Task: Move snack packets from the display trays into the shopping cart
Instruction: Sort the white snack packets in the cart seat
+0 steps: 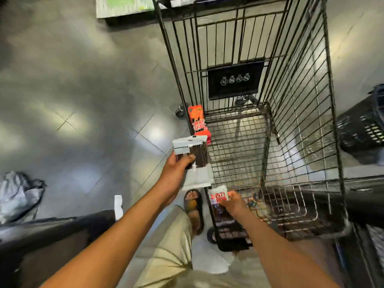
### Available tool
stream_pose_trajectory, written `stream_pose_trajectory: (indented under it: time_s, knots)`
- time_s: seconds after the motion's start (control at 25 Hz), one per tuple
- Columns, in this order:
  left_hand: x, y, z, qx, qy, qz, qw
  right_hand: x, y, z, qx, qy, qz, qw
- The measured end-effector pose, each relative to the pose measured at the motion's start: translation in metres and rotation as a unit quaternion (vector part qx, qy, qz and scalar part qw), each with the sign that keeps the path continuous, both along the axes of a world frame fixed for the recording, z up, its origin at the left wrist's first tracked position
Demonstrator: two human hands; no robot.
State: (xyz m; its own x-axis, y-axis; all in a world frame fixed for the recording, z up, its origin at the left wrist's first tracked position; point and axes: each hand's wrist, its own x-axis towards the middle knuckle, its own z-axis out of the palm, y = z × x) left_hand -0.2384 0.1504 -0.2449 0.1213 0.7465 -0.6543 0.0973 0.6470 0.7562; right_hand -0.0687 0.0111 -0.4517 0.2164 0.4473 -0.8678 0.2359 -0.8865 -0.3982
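2 hands, each closed on a packet: the left hand (176, 169) grips a white-and-dark packet (192, 152) just outside the shopping cart (291, 121) wall; the right hand (233, 202) pinches a red-printed packet (219, 197) at the rim. Released now, the left one would likely hit the floor (83, 100).

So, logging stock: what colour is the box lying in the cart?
Orange-red with dark print: the box shows best in the head view.
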Motion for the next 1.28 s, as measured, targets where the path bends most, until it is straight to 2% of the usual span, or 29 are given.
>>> stream_pose_trajectory:
  time_s: [0.08,0.2,0.32,0.36,0.44,0.48,0.56,0.68,0.72,0.76,0.8,0.88,0.92,0.96,1.04,1.12,1.28]
  knots:
    - [-0.003,-0.004,-0.002,-0.001,0.002,0.003,1.000,-0.004,-0.003,-0.006,0.022,-0.044,0.023,0.999]
    - [-0.005,-0.009,-0.002,-0.004,-0.004,0.013,1.000,-0.010,-0.004,-0.004,0.042,-0.157,0.088,0.983]
    - [-0.004,-0.013,0.000,-0.012,-0.009,0.014,1.000,-0.001,0.007,0.018,0.029,-0.165,0.123,0.978]
    - [-0.001,-0.014,0.004,-0.017,-0.022,0.018,0.999,0.003,0.015,0.030,0.055,-0.143,0.086,0.985]
    - [0.006,-0.015,0.012,-0.030,-0.044,0.027,0.998,0.008,0.038,0.073,0.134,0.004,-0.083,0.987]
    - [0.011,-0.016,0.015,-0.034,-0.049,0.023,0.998,0.007,0.050,0.099,0.161,0.095,-0.156,0.970]
    - [0.024,-0.018,0.023,-0.025,-0.055,0.001,0.998,0.006,0.068,0.150,0.210,0.223,-0.219,0.926]
    - [0.037,-0.017,0.024,0.023,-0.048,-0.055,0.997,0.009,0.078,0.194,0.267,0.208,-0.165,0.926]
    - [0.037,-0.016,0.021,0.057,-0.018,-0.099,0.993,0.013,0.078,0.199,0.278,0.197,-0.159,0.927]
    - [0.034,-0.013,0.016,0.118,0.047,-0.167,0.978,0.021,0.076,0.199,0.279,0.190,-0.156,0.928]
    - [0.029,-0.011,0.009,0.203,0.143,-0.249,0.936,0.029,0.073,0.196,0.277,0.193,-0.165,0.927]
    - [0.012,-0.006,-0.007,0.353,0.314,-0.381,0.795,0.045,0.065,0.177,0.258,0.172,-0.172,0.935]
    - [0.005,-0.004,-0.013,0.389,0.356,-0.420,0.739,0.053,0.057,0.158,0.241,0.151,-0.164,0.944]
    - [-0.001,-0.003,-0.021,0.402,0.376,-0.451,0.702,0.058,0.049,0.140,0.222,0.140,-0.159,0.952]
    - [-0.011,0.000,-0.033,0.415,0.394,-0.497,0.652,0.062,0.030,0.101,0.160,0.109,-0.128,0.973]
    - [-0.017,0.002,-0.043,0.430,0.404,-0.517,0.620,0.056,0.013,0.069,0.084,0.078,-0.072,0.991]
    - [-0.022,0.003,-0.053,0.447,0.413,-0.513,0.605,0.026,-0.003,0.014,-0.017,0.029,-0.002,0.999]
